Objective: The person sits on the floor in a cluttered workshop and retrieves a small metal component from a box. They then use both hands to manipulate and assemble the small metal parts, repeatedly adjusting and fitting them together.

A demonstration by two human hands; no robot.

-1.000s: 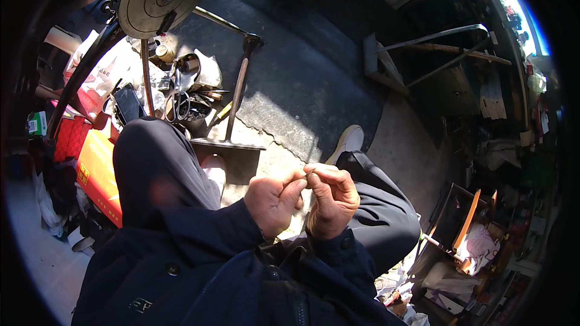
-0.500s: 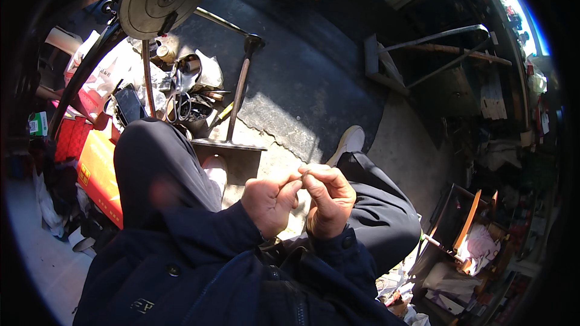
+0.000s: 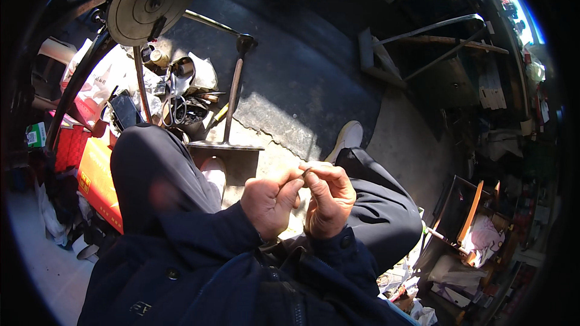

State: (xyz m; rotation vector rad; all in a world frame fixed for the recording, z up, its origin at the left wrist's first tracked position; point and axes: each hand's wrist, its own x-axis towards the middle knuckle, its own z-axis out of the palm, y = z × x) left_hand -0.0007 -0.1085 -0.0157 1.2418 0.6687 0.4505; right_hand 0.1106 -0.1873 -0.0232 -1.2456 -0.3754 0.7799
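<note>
left hand (image 3: 269, 202): fingers curled, thumb and forefinger pinching one end of a small dark ring-like part (image 3: 306, 173) | right hand (image 3: 329, 196): fingertips pinching the same part from the other side | part: held between both hands above the lap (too small to identify) | nearby: metal stand (image 3: 228, 139) on the floor (image 3: 314, 84), between the knees.

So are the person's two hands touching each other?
Touching. In the head view the left hand and the right hand meet at the fingertips, pinching one small dark piece between them, with no gap showing there.
</note>
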